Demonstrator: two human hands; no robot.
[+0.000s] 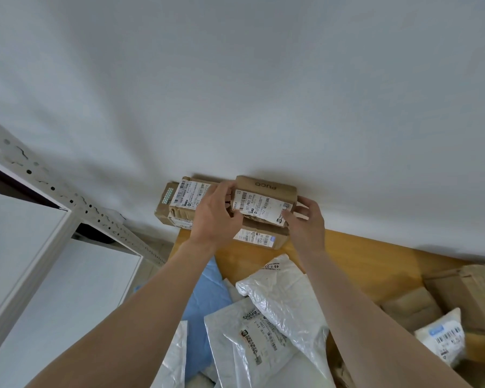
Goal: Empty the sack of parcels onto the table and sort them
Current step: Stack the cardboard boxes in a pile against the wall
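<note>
The brown cardboard box (265, 191), printed "PUCO" on its far face and carrying a white barcode label on top, is at the far edge of the table (361, 256), close against the white wall (235, 79). The left hand (217, 212) grips its left end with curled fingers, and the right hand (305, 219) holds its right end, thumb on the label's corner. It lies directly over a 2nd labelled box (259, 238). Just left of it stands a stack of brown boxes (179, 203). Nearer the person, white plastic mailers (283, 298) overlap on blue plastic (205, 292). At the right are more cardboard cartons (465, 292) and 1 small white parcel (443, 337). A white metal shelf rack (53, 189) stands left of the table.
</note>
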